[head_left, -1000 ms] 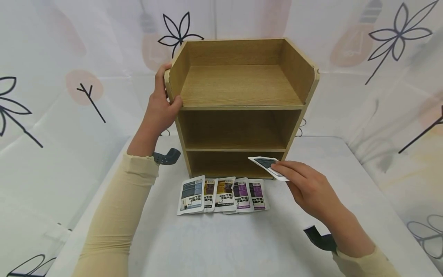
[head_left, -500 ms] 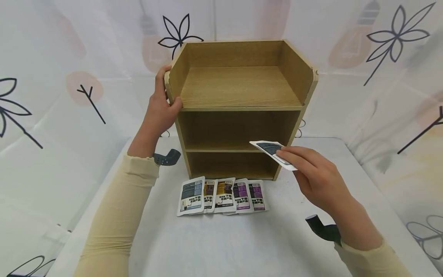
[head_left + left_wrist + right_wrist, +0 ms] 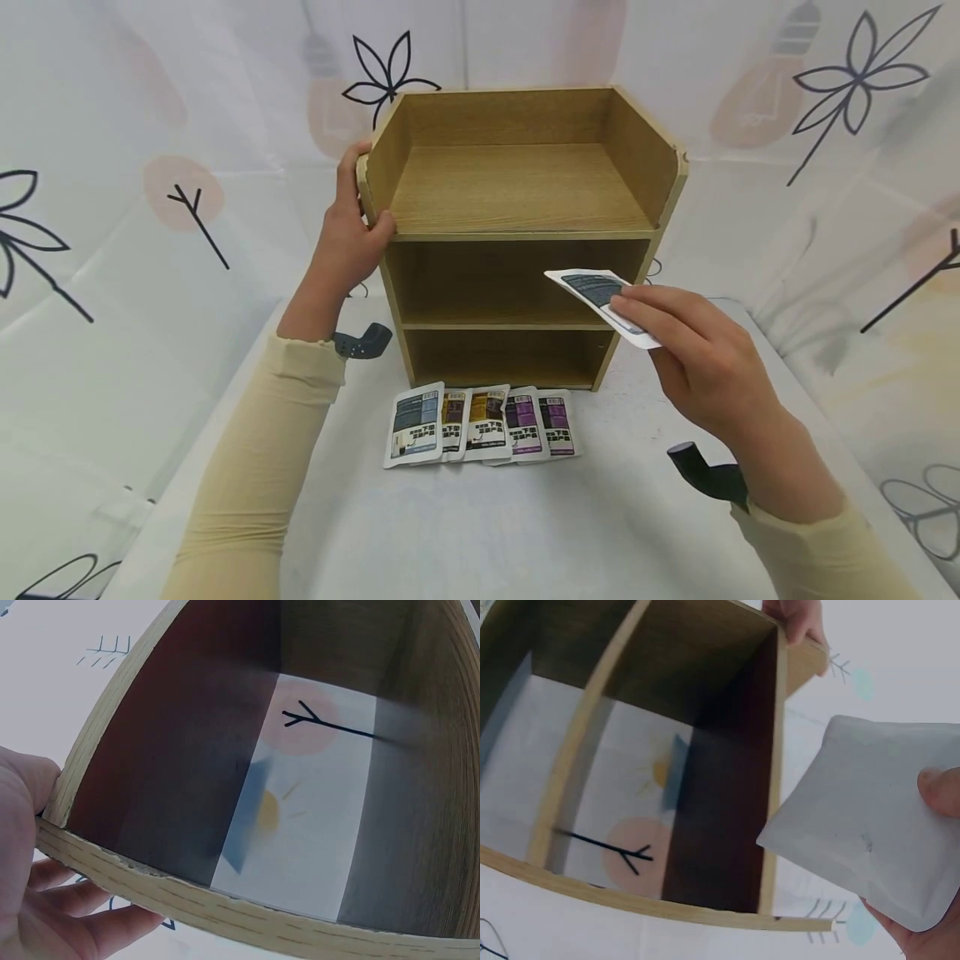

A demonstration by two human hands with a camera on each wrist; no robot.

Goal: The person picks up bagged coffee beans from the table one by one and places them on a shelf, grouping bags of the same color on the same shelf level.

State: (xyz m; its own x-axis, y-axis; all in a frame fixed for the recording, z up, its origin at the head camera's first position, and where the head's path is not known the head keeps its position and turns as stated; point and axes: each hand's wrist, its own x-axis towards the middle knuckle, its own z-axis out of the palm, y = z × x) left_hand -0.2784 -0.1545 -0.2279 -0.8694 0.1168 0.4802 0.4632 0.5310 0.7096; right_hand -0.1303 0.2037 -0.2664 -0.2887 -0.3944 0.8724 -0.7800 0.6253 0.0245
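Mid bay (image 3: 472, 283) opens fwd, room btwn boards (image 3: 525, 236). Packets (image 3: 486, 423) lie just before btm bay (image 3: 495, 357); L hand (image 3: 348, 237) blocks cabinet (image 3: 517, 187) L edge.

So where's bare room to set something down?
The table is bare on the near side of the overlapping packets. On the shelf unit, the top tray is bare between its raised sides. It's crowded at the shelf unit's foot, where those packets lie, and before its right side, where the right grip holds another packet.

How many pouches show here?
6: one pouch in the right hand; before the shelf unit, left to right, overlapping: one blue-labelled pouch, two brown-labelled ones, two purple-labelled ones. More may be hidden.
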